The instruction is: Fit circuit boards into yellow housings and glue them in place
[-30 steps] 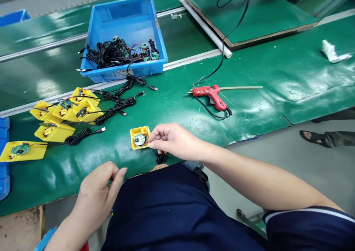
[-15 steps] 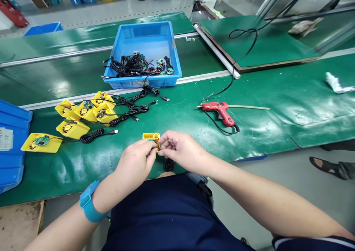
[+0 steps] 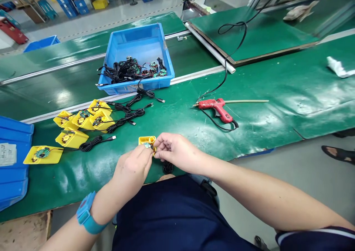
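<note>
Well left of both grips, a blue crate (image 3: 13,162) at the end of the green worktop (image 3: 257,132), then a yellow tray (image 3: 52,155) carrying a green board (image 3: 42,153). Nearer the grips, a huddle of yellow trays (image 3: 83,121) with more boards and coiled black cables (image 3: 94,143). Beyond those, up the worktop, a blue bin (image 3: 135,47) heaped with cables and boards.

On the left wrist, a blue band (image 3: 86,213). Left grip (image 3: 133,166) closed, fingers curled, tips down on a small round board (image 3: 148,145). That board on a small yellow holder (image 3: 146,140), right between the two grips and partly hidden by them. Right grip (image 3: 177,151) closed as well, thumb and forefinger pinched at the board's right edge, with whatever lies between them too small to tell. Just below the right grip, a black coil (image 3: 167,167).

Right of the grips, a red glue gun (image 3: 215,108) on its side, with a long glue stick (image 3: 246,101) beside it. Farther right, a white rag (image 3: 340,67), and on the floor, another person's sandalled foot (image 3: 340,154).
</note>
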A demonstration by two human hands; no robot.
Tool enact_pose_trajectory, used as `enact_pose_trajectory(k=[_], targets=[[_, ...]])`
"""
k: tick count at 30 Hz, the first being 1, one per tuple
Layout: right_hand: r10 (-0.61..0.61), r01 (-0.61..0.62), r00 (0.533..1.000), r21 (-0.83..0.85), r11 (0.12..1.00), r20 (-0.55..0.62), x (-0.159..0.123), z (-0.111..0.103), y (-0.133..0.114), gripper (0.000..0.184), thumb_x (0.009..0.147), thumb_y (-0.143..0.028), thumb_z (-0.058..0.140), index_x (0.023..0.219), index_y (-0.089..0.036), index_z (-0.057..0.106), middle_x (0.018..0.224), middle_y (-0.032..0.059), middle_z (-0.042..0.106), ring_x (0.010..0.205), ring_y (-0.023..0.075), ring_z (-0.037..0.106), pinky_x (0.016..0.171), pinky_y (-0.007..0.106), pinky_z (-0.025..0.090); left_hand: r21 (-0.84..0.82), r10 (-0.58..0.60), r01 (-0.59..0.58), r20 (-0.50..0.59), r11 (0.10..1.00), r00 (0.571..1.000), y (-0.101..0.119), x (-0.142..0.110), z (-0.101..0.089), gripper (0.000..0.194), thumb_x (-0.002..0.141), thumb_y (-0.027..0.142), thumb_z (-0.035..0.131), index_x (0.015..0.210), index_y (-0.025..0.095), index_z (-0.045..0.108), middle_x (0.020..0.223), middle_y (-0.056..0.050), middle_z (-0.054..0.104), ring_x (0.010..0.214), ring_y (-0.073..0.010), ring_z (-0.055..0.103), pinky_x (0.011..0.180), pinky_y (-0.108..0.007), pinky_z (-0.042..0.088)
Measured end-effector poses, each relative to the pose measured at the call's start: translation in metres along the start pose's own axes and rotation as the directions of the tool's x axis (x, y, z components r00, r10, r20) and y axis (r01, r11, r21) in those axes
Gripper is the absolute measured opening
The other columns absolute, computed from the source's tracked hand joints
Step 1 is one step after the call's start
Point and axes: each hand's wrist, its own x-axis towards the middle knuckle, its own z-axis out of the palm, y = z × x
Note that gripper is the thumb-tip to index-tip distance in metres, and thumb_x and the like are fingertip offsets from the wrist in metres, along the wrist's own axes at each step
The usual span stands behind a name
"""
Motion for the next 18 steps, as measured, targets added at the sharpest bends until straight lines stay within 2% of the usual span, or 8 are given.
enact_pose_trajectory(k=[5,11,14,16,18], targets=[[0.053,-0.054,0.998,0.046,0.997,0.02,0.0,0.0,-0.005,0.017,0.081,-0.004,0.063,0.087,-0.019,0.06,0.069,-0.0042,0.066,0.061,0.0108,0.062,0.06,0.024,0.048,0.237,0.118,-0.116,0.006,0.965,0.993,0.007,-0.001,0.0,0.022,0.095,0.007,0.051,0.077,0.017,0.058,0.07,-0.003,0.057,0.06,-0.0162,0.055,0.058,-0.029,0.043],[0.058,-0.061,0.998,0.126,0.99,0.026,0.004,0.001,0.0,0.019,0.078,-0.003,0.068,0.084,-0.019,0.059,0.063,-0.0071,0.062,0.057,0.0093,0.061,0.056,0.021,0.046,0.291,0.138,-0.118,-0.052,0.949,0.989,0.01,-0.005,0.003,0.016,0.094,0.006,0.052,0.085,0.015,0.062,0.072,-0.004,0.058,0.063,-0.0178,0.057,0.06,-0.031,0.046],[0.068,-0.072,0.997,0.168,0.983,0.025,0.006,0.003,0.004,0.022,0.076,-0.004,0.072,0.085,-0.019,0.059,0.063,-0.0079,0.061,0.055,0.0088,0.06,0.055,0.02,0.045,0.181,0.087,-0.072,-0.071,0.981,0.994,0.009,-0.008,0.007,0.013,0.095,0.01,0.055,0.091,0.017,0.066,0.076,-0.005,0.063,0.068,-0.0189,0.061,0.063,-0.032,0.05],[0.065,-0.07,0.997,0.173,0.982,0.034,0.008,0.003,0.006,0.024,0.075,-0.004,0.075,0.085,-0.019,0.059,0.064,-0.0084,0.061,0.055,0.0086,0.06,0.054,0.019,0.045,-0.01,-0.008,0.008,-0.103,1.0,0.995,0.009,-0.007,0.011,0.013,0.097,0.016,0.057,0.098,0.019,0.069,0.088,-0.008,0.068,0.078,-0.0206,0.065,0.068,-0.034,0.054],[0.047,-0.057,0.997,0.156,0.986,0.065,0.01,0.001,0.009,0.025,0.075,-0.006,0.077,0.087,-0.02,0.06,0.065,-0.0089,0.061,0.056,0.0084,0.061,0.054,0.018,0.044,-0.18,-0.05,0.025,-0.133,0.983,0.99,0.01,-0.004,0.014,0.015,0.098,0.026,0.059,0.108,0.021,0.068,0.102,-0.008,0.069,0.089,-0.0214,0.067,0.075,-0.036,0.058]])
